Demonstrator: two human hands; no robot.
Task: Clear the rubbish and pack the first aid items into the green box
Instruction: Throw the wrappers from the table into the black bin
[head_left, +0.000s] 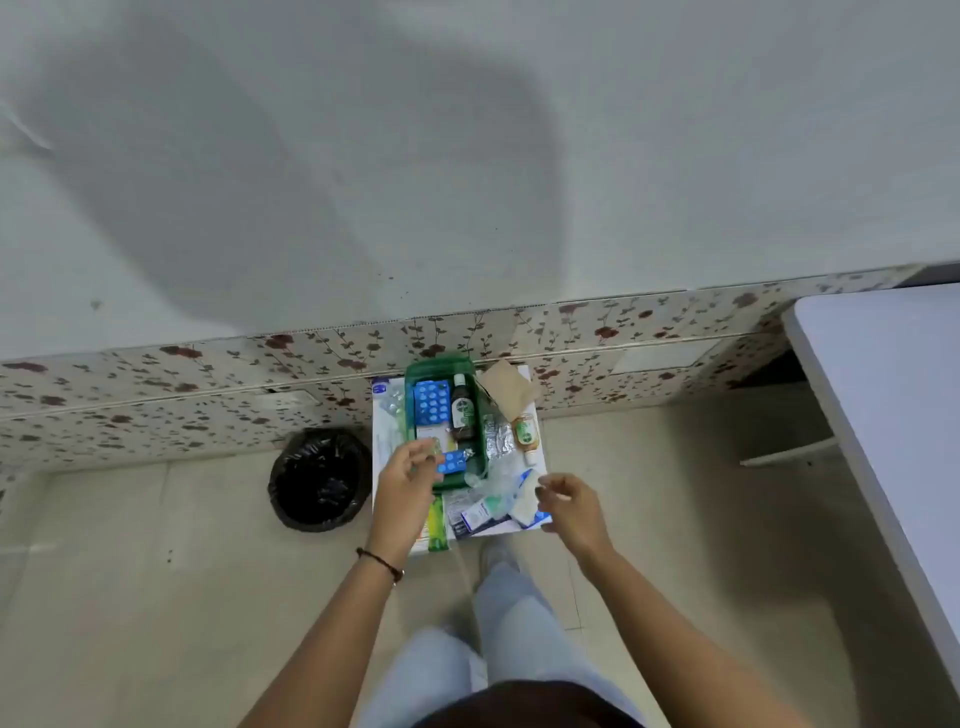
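The green box (415, 371) stands on a small white table (537, 447) against the wall. Inside it lie a large blue blister pack (431, 402) and a dark bottle (462, 410). My left hand (402, 486) holds a small blue blister pack (453, 461) over the box's near end. My right hand (569, 501) hovers at the table's right front corner with fingers loosely curled, holding nothing that I can see. Beside it lie a white and blue packet (524, 501), a small blue-white carton (478, 514) and crumpled clear plastic (493, 475).
A bin with a black liner (318, 478) stands on the floor left of the table. A small orange bottle (525, 434), a foil strip (496, 431) and brown paper (506, 387) lie right of the box. A green sachet (438, 525) is near the front edge. A white table (883, 395) is at the right.
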